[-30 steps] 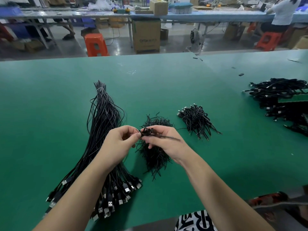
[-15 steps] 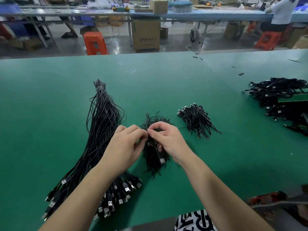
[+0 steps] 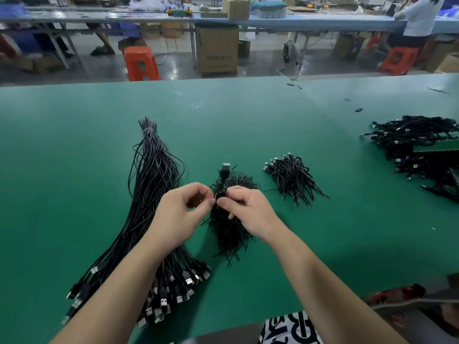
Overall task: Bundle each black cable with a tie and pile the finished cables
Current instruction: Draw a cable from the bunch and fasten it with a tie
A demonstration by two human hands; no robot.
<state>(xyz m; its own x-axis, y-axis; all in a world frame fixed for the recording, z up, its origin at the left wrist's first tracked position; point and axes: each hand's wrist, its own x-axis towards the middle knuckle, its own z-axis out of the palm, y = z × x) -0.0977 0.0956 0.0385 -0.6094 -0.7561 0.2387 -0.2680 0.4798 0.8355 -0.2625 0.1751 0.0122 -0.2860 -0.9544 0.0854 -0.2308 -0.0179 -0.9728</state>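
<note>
The green bench carries long loose cables toward its near-left corner. At centre, above the tie heap, left hand and right hand pinch a folded cable, apparently twisting a tie. Finished bundles lie just right.

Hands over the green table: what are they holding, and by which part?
Both the left hand and right hand pinch one folded black cable at its middle, plug end upward.

1. A single head-worn view looks forward and down from above the person's forearms, close over the near edge of the green table.
2. Its wide angle also takes in the aisle and far benches beyond the left hand and right hand.
</note>
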